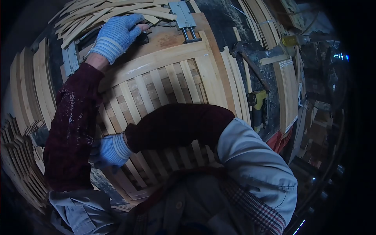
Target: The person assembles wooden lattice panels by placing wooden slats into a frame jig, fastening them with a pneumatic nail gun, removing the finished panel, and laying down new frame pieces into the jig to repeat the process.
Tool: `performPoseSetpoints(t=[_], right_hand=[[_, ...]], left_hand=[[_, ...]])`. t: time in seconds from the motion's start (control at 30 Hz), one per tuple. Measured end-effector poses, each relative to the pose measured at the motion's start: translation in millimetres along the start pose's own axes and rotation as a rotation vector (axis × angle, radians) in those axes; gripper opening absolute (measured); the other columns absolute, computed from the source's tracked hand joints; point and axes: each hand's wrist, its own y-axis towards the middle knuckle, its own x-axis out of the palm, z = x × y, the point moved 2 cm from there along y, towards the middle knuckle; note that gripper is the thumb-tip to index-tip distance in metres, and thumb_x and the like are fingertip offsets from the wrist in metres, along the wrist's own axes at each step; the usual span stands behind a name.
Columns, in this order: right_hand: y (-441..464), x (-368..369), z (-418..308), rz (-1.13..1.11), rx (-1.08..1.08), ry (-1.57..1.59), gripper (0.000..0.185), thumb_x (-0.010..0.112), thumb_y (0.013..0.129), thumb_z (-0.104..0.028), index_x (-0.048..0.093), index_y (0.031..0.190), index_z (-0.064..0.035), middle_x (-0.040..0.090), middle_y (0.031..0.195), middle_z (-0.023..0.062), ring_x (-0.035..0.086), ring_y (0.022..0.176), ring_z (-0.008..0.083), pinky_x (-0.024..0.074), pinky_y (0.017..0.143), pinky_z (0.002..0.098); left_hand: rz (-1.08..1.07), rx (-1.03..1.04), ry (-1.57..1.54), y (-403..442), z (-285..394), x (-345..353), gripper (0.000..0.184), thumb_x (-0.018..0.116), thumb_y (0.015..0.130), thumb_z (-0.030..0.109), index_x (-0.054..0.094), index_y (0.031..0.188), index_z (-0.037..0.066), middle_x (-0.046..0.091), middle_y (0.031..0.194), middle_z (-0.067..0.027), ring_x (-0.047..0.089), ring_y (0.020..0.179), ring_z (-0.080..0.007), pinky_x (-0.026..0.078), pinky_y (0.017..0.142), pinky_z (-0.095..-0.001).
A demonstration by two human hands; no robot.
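Observation:
A slatted wooden frame (158, 62) lies in front of me, with pale slats running between its rails. My left hand (113, 37), in a blue-and-white knit glove with one bare fingertip showing, is above the frame's far rail. Its fingers are curled beside a dark knob-like part (144, 38), and what they grip is hidden. Crossing under my left arm, my right hand (113, 150) in a matching glove is at the frame's left side. Its fingers are blurred and partly covered by the left sleeve. Two metal clamp cylinders (183, 15) (71, 58) flank the far board.
Thin wooden strips (105, 11) are heaped beyond the frame. Stacked boards (41, 78) stand on the left, with more boards (288, 94) on the right. A hammer (252, 64) and a yellow-green power tool (257, 103) lie on the dark bench to the right.

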Motion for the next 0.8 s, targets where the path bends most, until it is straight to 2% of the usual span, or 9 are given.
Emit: performPoseSetpoints(t=[0.17, 0.23, 0.27, 0.37, 0.43, 0.5, 0.57, 0.67, 0.8], right_hand=[[-42.0, -24.2, -20.4, 0.246, 0.238, 0.066, 0.05, 0.066, 0.076, -0.032, 0.056, 0.115, -0.0026, 0.058, 0.1, 0.0125, 0.053, 0.089, 0.0254, 0.0421, 0.076, 0.0396], [-110.9, -46.2, -31.9, 0.435, 0.535, 0.049, 0.05, 0.067, 0.076, -0.031, 0.056, 0.115, -0.0021, 0.058, 0.098, 0.0127, 0.054, 0.087, 0.0251, 0.0425, 0.075, 0.0391], [-158.7, -55.0, -39.9, 0.511, 0.742, -0.007, 0.049, 0.067, 0.076, -0.03, 0.056, 0.115, -0.0018, 0.059, 0.098, 0.0127, 0.054, 0.087, 0.0249, 0.0427, 0.074, 0.0388], [-301.6, -61.8, -90.9, 0.514, 1.398, -0.278, 0.049, 0.067, 0.076, -0.028, 0.056, 0.115, -0.001, 0.059, 0.095, 0.0129, 0.054, 0.084, 0.0245, 0.0432, 0.072, 0.0381], [-364.2, -48.5, -122.0, 0.392, 1.611, -0.304, 0.048, 0.068, 0.075, -0.027, 0.056, 0.114, -0.0005, 0.059, 0.094, 0.013, 0.055, 0.082, 0.0242, 0.0436, 0.07, 0.0376], [-394.3, -29.5, -135.5, 0.371, 1.646, -0.25, 0.048, 0.068, 0.075, -0.025, 0.056, 0.114, 0.0, 0.059, 0.092, 0.0132, 0.055, 0.08, 0.0239, 0.0439, 0.069, 0.0372], [-407.4, -22.6, -137.5, 0.402, 1.636, -0.228, 0.048, 0.068, 0.075, -0.024, 0.055, 0.114, 0.0006, 0.06, 0.091, 0.0133, 0.056, 0.078, 0.0236, 0.0443, 0.067, 0.0367], [-424.5, -24.2, -132.6, 0.465, 1.617, -0.195, 0.047, 0.069, 0.075, -0.022, 0.055, 0.114, 0.0013, 0.06, 0.089, 0.0135, 0.056, 0.075, 0.0232, 0.0448, 0.065, 0.036], [-447.4, -33.3, -142.0, 0.641, 1.602, -0.089, 0.047, 0.07, 0.074, -0.019, 0.055, 0.113, 0.0024, 0.06, 0.086, 0.0137, 0.057, 0.071, 0.0226, 0.0455, 0.062, 0.035]], left_hand=[[0.056, -0.07, 0.062, -9.6, 7.8, -10.9, 0.037, 0.053, 0.094, 0.037, 0.063, 0.113, 0.007, 0.067, 0.093, -0.0176, 0.065, 0.082, -0.0343, 0.051, 0.074, -0.0399], [0.148, -0.131, 0.005, -35.1, 5.7, -26.9, 0.034, 0.052, 0.095, 0.033, 0.063, 0.111, 0.006, 0.067, 0.093, -0.0173, 0.065, 0.082, -0.0337, 0.051, 0.074, -0.0398], [0.333, -0.013, -0.089, -57.6, -4.7, -29.7, 0.03, 0.053, 0.094, 0.027, 0.063, 0.109, 0.003, 0.067, 0.087, -0.0148, 0.066, 0.078, -0.0287, 0.05, 0.071, -0.0364], [0.058, -0.277, -0.338, -159.5, 45.6, -51.6, 0.024, 0.058, 0.093, 0.021, 0.064, 0.105, 0.001, 0.065, 0.08, -0.0109, 0.062, 0.072, -0.0178, 0.05, 0.067, -0.0295], [-0.014, -0.364, -0.424, -227.9, 100.5, -35.3, 0.025, 0.057, 0.093, 0.025, 0.065, 0.098, 0.001, 0.065, 0.078, -0.012, 0.063, 0.068, -0.0215, 0.05, 0.063, -0.0316], [-0.18, -0.577, -0.712, -278.9, 156.8, -8.1, 0.019, 0.055, 0.092, 0.019, 0.063, 0.091, 0.002, 0.066, 0.08, -0.0134, 0.065, 0.069, -0.0254, 0.052, 0.063, -0.0327], [-0.15, -0.567, -0.646, -309.6, 202.7, 16.1, 0.016, 0.054, 0.091, 0.016, 0.062, 0.089, 0.003, 0.064, 0.078, -0.012, 0.064, 0.07, -0.0275, 0.052, 0.063, -0.0354], [0.165, -0.496, -0.528, -336.6, 248.8, 39.0, 0.012, 0.061, 0.086, 0.016, 0.062, 0.083, 0.004, 0.058, 0.072, -0.0105, 0.06, 0.07, -0.0315, 0.049, 0.063, -0.0405], [0.103, -0.459, -0.663, -360.1, 264.5, 40.9, 0.016, 0.067, 0.082, 0.02, 0.061, 0.084, 0.005, 0.058, 0.074, -0.0101, 0.06, 0.07, -0.0312, 0.048, 0.064, -0.0377]])
